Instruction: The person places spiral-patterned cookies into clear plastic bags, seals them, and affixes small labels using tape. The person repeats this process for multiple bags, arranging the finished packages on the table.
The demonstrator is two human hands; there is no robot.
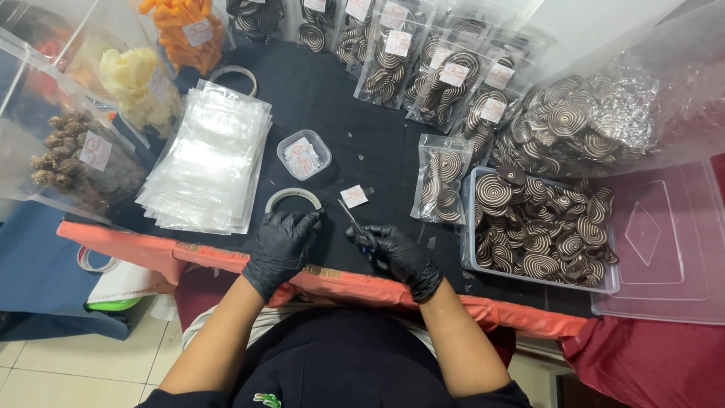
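Tub (pixel 483 266): at table's right edge, held spiral biscuits (pixel 540 227).
Left hand (pixel 281 245): fingers curled on tape roll (pixel 293 198).
Right hand (pixel 396 253): fingers closed around scissors (pixel 353 221).

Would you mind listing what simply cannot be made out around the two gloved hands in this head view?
- Tape roll: its near part is hidden behind the left hand.
- Scissors: handles are buried in the right hand; only the thin blades show.
- Small label on the black cloth: its print is too small to tell.
- Clear lid: cut off by the right edge.
- Orange snack bag: cut off by the top edge.
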